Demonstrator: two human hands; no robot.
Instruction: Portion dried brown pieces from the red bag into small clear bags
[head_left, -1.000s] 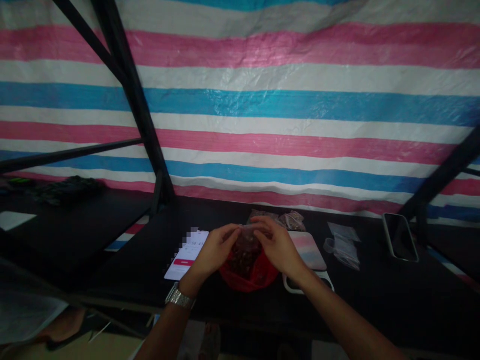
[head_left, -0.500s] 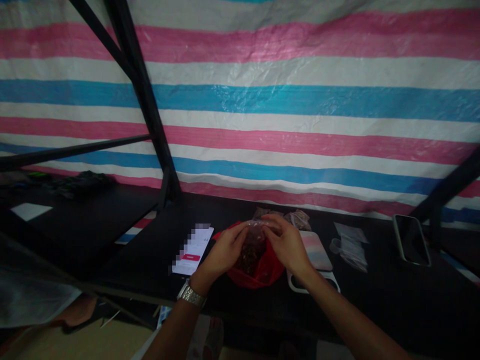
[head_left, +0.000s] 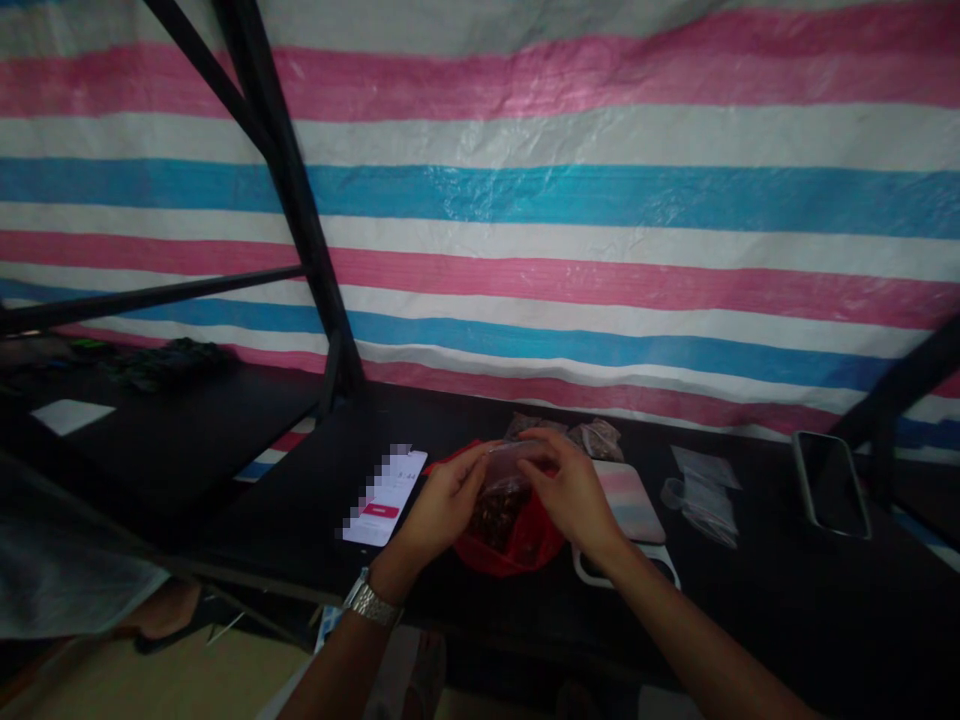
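Observation:
Between my two hands a small clear plastic bag is pinched by its upper edge, above an open red plastic bag. Dark brown bits show below it; I cannot tell how many are inside the clear bag and how many in the red one. My left hand is closed on the left end of the edge. On the right end, the fingers of my right hand are closed too. A pocket scale with a shiny plate lies beside my right forearm.
Filled small bags lie behind my hands. Several flat clear bags are right of the scale, and a phone further right. A lit white screen lies left. Another person's hand shows at lower left. A black post rises from the table.
The top of the clear bag is now stretched flatter and straighter between my fingers. My left wrist has shifted slightly left, and the view has moved a little.

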